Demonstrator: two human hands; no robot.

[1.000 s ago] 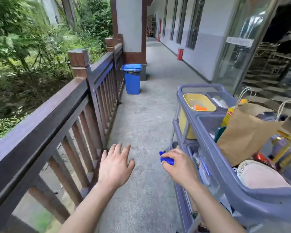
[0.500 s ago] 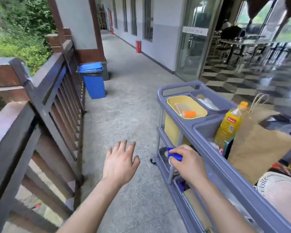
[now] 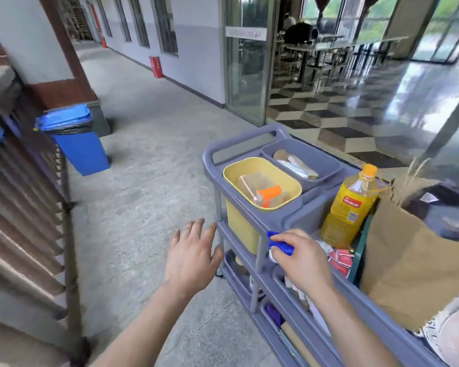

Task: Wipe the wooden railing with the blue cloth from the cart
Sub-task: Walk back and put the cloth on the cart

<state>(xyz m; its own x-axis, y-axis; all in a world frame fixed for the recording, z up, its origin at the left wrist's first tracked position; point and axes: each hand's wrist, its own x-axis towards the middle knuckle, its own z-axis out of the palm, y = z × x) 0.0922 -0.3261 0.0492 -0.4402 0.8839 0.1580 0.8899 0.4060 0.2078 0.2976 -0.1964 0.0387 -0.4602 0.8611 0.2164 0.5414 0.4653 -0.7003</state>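
Grey corridor paving runs past a cleaning cart (image 3: 252,229). Right hand (image 3: 301,256) pinches the blue cloth (image 3: 278,242) at the cart's middle shelf; left hand (image 3: 192,256) hovers spread and empty. Lifting the cloth clear without snagging seems wise. Wooden railing (image 3: 24,207) stands well left.
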